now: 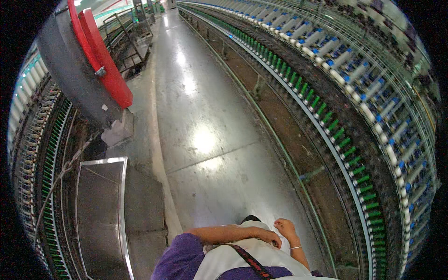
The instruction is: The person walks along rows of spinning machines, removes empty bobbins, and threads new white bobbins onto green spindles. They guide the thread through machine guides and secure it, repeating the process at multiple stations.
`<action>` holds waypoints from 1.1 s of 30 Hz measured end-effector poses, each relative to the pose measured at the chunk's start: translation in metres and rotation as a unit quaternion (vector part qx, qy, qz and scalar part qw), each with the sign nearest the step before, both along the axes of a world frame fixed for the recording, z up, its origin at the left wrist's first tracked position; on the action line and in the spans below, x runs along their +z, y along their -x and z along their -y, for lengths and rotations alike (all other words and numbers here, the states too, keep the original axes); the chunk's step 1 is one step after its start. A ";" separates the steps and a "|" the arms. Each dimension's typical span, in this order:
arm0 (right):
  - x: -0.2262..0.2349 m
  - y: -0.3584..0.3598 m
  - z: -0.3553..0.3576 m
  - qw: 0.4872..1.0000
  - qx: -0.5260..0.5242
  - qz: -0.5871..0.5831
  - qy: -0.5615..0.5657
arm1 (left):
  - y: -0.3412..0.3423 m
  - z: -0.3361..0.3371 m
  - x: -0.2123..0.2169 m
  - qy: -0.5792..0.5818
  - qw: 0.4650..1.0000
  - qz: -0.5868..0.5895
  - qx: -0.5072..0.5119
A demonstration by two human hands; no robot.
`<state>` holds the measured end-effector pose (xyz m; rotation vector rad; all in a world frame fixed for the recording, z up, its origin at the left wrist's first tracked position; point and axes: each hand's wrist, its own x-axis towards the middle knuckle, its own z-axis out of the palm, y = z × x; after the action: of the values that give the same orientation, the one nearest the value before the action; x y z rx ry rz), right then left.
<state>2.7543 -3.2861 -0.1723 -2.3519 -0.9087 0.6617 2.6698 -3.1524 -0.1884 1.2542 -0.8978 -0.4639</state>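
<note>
Both hands are close together in front of my body. My left hand (269, 237) reaches across the white apron (249, 252), its fingers bent down against the cloth. Just right of it, my right hand (286, 228) is raised with curled fingers and a pale band round the wrist. Anything pinched in either hand is too small or hidden to make out. A dark strap with red marks (251, 261) crosses the apron, and a purple sleeve (176, 256) covers my left upper arm. Neither hand touches the machine.
On the right runs a long spinning frame with a row of green bobbins (346, 141) and white and blue rollers (368, 109). A grey floor aisle (210, 121) stretches ahead. At left stand a metal cabinet (142, 200), a dark pillar with a red panel (103, 58), and another spinning frame (39, 154).
</note>
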 end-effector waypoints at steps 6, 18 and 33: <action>-0.024 -0.184 -0.140 0.999 0.029 0.024 -0.030 | -0.159 -0.151 -0.011 -0.227 0.968 -0.008 0.109; 0.022 -0.486 -0.624 0.951 0.309 0.015 -0.007 | -0.307 -0.612 -0.029 -0.074 0.645 -0.183 0.738; 0.016 -0.783 -1.030 0.972 0.229 0.053 -0.032 | -0.438 -1.080 -0.085 -0.245 0.537 -0.308 0.747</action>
<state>3.5374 -2.2565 -0.1568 -2.1478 -1.5217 0.6710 3.1080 -2.0722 -0.2730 1.7009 1.1245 0.3236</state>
